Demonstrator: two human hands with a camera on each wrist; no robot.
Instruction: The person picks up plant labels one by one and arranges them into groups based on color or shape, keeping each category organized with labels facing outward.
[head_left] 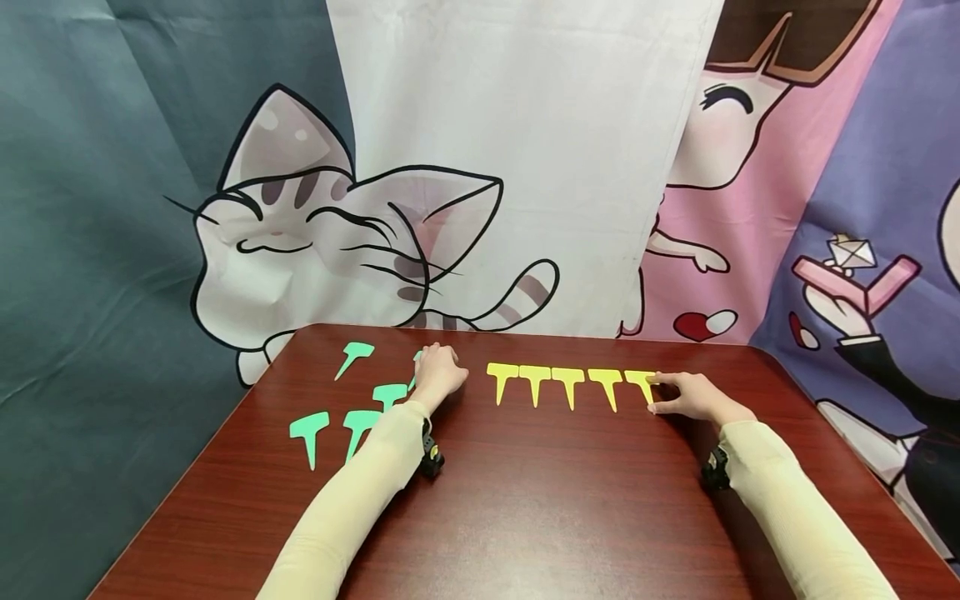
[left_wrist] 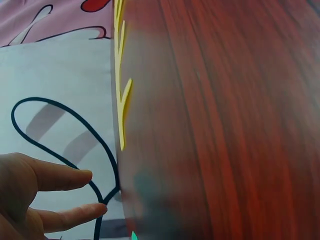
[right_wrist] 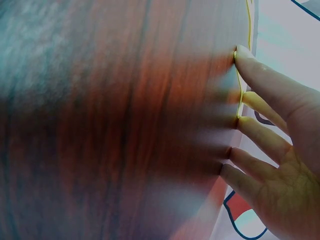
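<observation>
Yellow T-shaped plant labels lie in a row on the table, several of them left of the rightmost yellow plant label (head_left: 640, 380). My right hand (head_left: 693, 397) holds that one by its edges against the tabletop, thumb (right_wrist: 250, 64) at the stem's tip and fingertips at the crossbar end. My left hand (head_left: 438, 373) hovers just above the back of the table, thumb and forefinger (left_wrist: 70, 215) apart with nothing between them. Partly hidden behind it is a green plant label (head_left: 416, 367). Another green plant label (head_left: 389, 395) lies beside the left wrist.
More green plant labels lie scattered at left: one at the back (head_left: 356, 357), one nearest the left edge (head_left: 310, 435), and one partly under the left forearm (head_left: 360, 425). A printed cloth (head_left: 525, 167) hangs behind the reddish-brown table (head_left: 562, 517).
</observation>
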